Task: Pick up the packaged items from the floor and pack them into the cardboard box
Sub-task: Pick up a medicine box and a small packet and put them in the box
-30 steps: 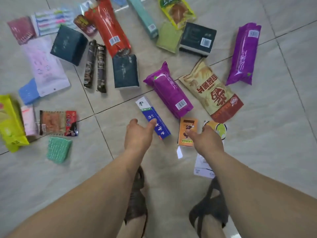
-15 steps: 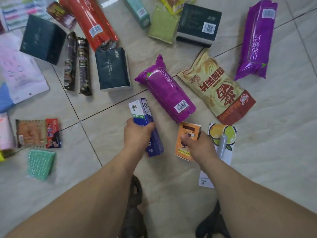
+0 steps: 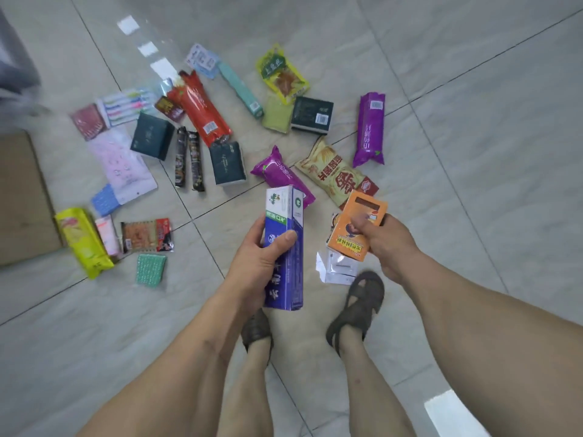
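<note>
Gripping a blue toothpaste box (image 3: pixel 285 247), left hand (image 3: pixel 257 260); right hand (image 3: pixel 386 244) pinches an orange packet (image 3: pixel 353 228). Cardboard box (image 3: pixel 22 200) far left of the toothpaste box.

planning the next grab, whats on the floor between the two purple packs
In the head view, the tan and red snack bag lies between the near purple pack and the far purple pack.

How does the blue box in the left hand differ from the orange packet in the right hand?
The blue box is long and narrow; the orange packet is short, flat and wider. The left hand wraps the box's middle; the right hand pinches the packet's edge. Both are lifted off the floor.
</note>
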